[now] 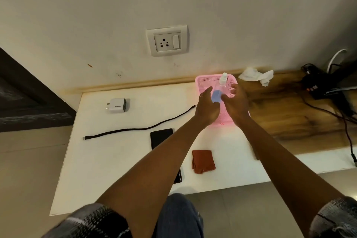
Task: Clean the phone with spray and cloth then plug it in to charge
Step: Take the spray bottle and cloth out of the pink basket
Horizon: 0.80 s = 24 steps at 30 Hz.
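Both hands at frame centre over pink basket (204,81). Left hand (207,106) and right hand (236,102) flank spray bottle (218,92); whether either grasps it is unclear. Phone (161,138), rust cloth (203,161) lower centre.

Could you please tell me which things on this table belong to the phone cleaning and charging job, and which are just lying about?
For the job:
spray bottle in the pink basket
red cloth
phone
black cable
white charger
wall socket

Just lying about:
crumpled white tissue
black wires and gear at the right
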Available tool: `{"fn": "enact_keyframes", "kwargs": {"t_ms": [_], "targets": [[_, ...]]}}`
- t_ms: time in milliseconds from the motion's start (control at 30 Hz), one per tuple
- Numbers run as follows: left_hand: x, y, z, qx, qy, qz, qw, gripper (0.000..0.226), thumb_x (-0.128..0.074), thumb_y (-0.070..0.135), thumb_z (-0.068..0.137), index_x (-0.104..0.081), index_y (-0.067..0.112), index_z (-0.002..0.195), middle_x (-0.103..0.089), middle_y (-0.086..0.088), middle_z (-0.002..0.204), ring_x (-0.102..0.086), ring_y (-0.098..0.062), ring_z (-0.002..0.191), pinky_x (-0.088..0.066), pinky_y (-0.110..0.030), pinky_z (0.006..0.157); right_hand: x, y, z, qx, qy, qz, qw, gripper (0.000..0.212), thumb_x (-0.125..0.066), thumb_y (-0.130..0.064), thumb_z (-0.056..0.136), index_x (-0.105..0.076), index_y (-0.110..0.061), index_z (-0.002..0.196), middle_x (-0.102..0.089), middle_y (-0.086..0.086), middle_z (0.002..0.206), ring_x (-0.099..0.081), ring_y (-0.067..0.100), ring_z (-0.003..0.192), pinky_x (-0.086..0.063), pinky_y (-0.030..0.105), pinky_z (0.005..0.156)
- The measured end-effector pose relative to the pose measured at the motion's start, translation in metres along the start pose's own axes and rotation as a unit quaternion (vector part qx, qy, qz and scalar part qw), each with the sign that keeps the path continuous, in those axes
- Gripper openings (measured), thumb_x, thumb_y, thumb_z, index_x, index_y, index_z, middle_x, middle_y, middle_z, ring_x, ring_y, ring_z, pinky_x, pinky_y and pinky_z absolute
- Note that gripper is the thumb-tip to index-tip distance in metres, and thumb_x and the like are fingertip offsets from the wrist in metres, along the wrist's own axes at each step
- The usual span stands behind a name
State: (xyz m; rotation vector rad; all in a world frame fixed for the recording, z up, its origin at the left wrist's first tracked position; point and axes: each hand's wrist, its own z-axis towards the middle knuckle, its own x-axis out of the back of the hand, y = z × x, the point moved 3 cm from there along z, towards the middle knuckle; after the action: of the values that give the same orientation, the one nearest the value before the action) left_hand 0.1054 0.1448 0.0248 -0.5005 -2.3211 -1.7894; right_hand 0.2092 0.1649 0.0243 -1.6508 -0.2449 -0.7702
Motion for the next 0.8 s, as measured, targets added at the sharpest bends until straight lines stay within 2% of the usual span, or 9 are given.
{"fn": "enact_keyframes", "kwargs": {"t_ms": [100, 200, 267, 400, 500, 667, 800], "targets": [[-0.006, 0.003, 0.018, 0.034, -0.024, -0.033, 0.999, 0.061, -0.041, 0.004, 0.099, -0.014, 0.017, 0.152, -0.021, -0.007, 0.159, -0.026, -0.028, 0.142, -0.029, -0.038, 0.114, -0.008, -0.004, 0.016, 0.029, -0.034, -0.005, 0.999, 0.06, -0.064, -0.02, 0.088, -0.035, -0.005, 0.138, -0.046, 0.011, 0.139, -0.045, 0.027, 0.125, -0.037, 0.036, 0.106], [-0.012, 0.001, 0.029, 0.036, -0.052, -0.028, 0.998, 0.057, -0.039, 0.005, 0.1, -0.016, 0.015, 0.151, -0.03, -0.009, 0.154, -0.037, -0.03, 0.136, -0.036, -0.034, 0.105, -0.018, -0.002, 0.024, 0.03, -0.057, 0.007, 0.998, 0.057, -0.061, -0.014, 0.09, -0.033, -0.006, 0.139, -0.047, 0.011, 0.138, -0.045, 0.028, 0.126, -0.037, 0.041, 0.106], [-0.014, -0.001, 0.031, 0.041, -0.06, -0.038, 0.997, 0.054, -0.039, 0.01, 0.101, -0.019, 0.017, 0.15, -0.034, -0.008, 0.152, -0.041, -0.03, 0.132, -0.04, -0.033, 0.1, -0.021, 0.0, 0.025, 0.035, -0.047, 0.02, 0.998, 0.055, -0.06, -0.012, 0.09, -0.035, -0.006, 0.138, -0.048, 0.012, 0.137, -0.047, 0.028, 0.124, -0.038, 0.041, 0.105], [-0.014, -0.006, 0.025, 0.04, -0.067, -0.062, 0.995, 0.05, -0.04, 0.014, 0.102, -0.023, 0.018, 0.149, -0.031, -0.004, 0.154, -0.037, -0.028, 0.135, -0.037, -0.036, 0.106, -0.02, 0.003, 0.021, 0.041, 0.017, -0.002, 0.999, 0.045, -0.061, -0.016, 0.09, -0.045, -0.005, 0.131, -0.055, 0.01, 0.13, -0.053, 0.026, 0.117, -0.041, 0.034, 0.102], [-0.009, -0.005, 0.011, 0.03, -0.052, -0.076, 0.995, 0.052, -0.042, 0.008, 0.1, -0.026, 0.021, 0.147, -0.031, -0.004, 0.154, -0.036, -0.028, 0.136, -0.037, -0.037, 0.106, -0.017, 0.0, 0.009, 0.051, 0.043, -0.008, 0.998, 0.044, -0.06, -0.023, 0.09, -0.048, -0.008, 0.129, -0.057, 0.007, 0.129, -0.055, 0.023, 0.115, -0.04, 0.029, 0.099], [0.008, 0.0, -0.029, -0.019, -0.018, -0.121, 0.992, 0.06, -0.042, -0.01, 0.093, -0.031, 0.017, 0.145, -0.034, -0.006, 0.152, -0.034, -0.024, 0.138, -0.034, -0.034, 0.108, -0.006, -0.016, -0.027, 0.062, 0.071, 0.058, 0.994, 0.042, -0.061, -0.024, 0.089, -0.051, -0.007, 0.127, -0.059, 0.009, 0.126, -0.057, 0.023, 0.112, -0.043, 0.033, 0.097], [0.028, -0.005, -0.062, -0.054, 0.011, -0.128, 0.99, 0.055, -0.047, -0.005, 0.094, -0.035, 0.019, 0.142, -0.038, -0.004, 0.149, -0.04, -0.021, 0.133, -0.037, -0.031, 0.106, 0.001, -0.032, -0.064, 0.093, 0.065, 0.097, 0.989, 0.04, -0.063, -0.024, 0.088, -0.054, -0.008, 0.123, -0.061, 0.007, 0.122, -0.059, 0.022, 0.107, -0.047, 0.036, 0.095]]}}
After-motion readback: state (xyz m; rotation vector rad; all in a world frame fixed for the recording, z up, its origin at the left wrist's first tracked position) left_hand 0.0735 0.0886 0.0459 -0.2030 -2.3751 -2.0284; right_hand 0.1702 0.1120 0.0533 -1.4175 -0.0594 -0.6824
